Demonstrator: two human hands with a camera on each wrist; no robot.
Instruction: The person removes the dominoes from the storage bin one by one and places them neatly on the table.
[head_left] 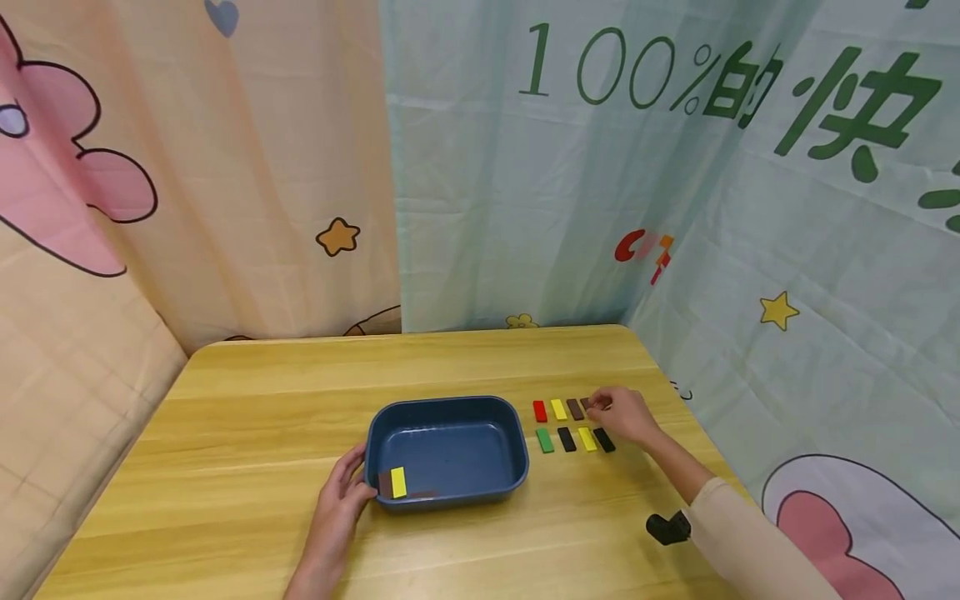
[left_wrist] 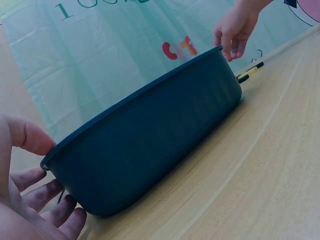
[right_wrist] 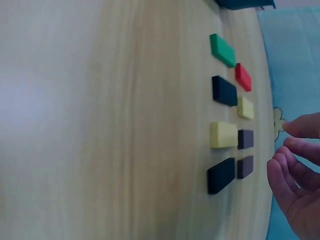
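My left hand (head_left: 341,508) grips the left end of a dark blue basin (head_left: 448,406), thumb at the rim and fingers against the outer wall. In the basin's near left corner lie a brown block (head_left: 385,484) and a yellow block (head_left: 398,482). My right hand (head_left: 621,412) hovers at the right end of two rows of flat coloured blocks, its fingers loosely bent and nothing between them in the right wrist view. Nearest to its fingertips is a brown block (right_wrist: 245,167), partly covered by the hand in the head view.
The far row also holds a red block (head_left: 540,411), a yellow block (head_left: 558,409) and another brown block (head_left: 575,409). Nearer lie a green block (head_left: 544,440), two black blocks and a yellow block (head_left: 587,439). Printed curtains (head_left: 510,208) hang behind the wooden table (head_left: 247,433).
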